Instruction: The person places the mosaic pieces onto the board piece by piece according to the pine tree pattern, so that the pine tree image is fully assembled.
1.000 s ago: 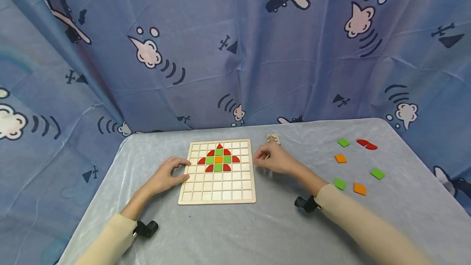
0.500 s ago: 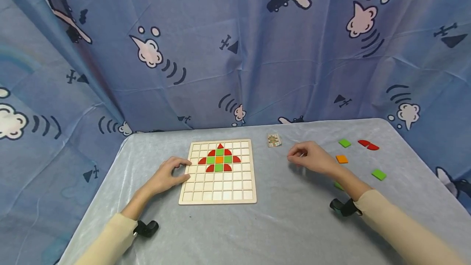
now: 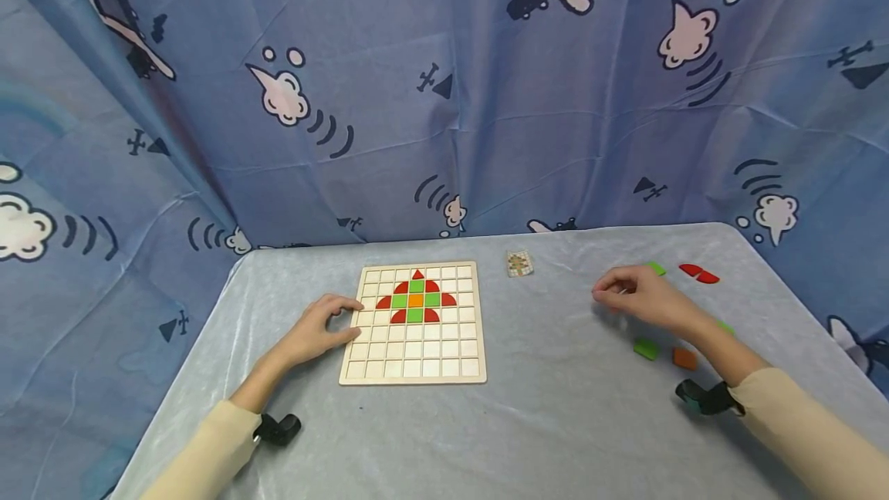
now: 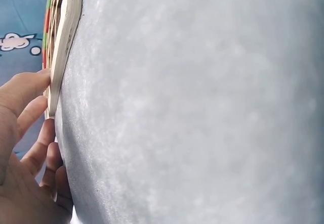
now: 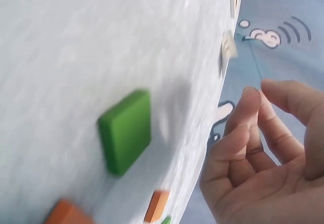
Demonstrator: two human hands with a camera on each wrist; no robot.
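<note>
A square wooden grid board (image 3: 430, 349) lies left of the table's middle. Set in its upper cells are an orange square (image 3: 415, 300), several green squares and several red pieces. My left hand (image 3: 316, 334) touches the board's left edge with thumb and fingertips, its fingers spread. To the right, my right hand (image 3: 642, 299) hovers over the table among loose tiles, fingers loosely bent, nothing visible between them. Near it lie a green tile (image 5: 126, 133) and an orange tile (image 5: 157, 206). In the head view the right hand and forearm hide some tiles.
A small patterned card (image 3: 519, 264) lies beyond the board's upper right corner. Two red pieces (image 3: 708, 277) sit at the far right. A partly covered green tile (image 3: 656, 268) is behind the right hand. A blue printed curtain (image 3: 389, 99) hangs behind the table.
My right hand has moved from beside the board's right edge rightward to the loose tiles, uncovering the card. The left hand and the board have stayed put.
</note>
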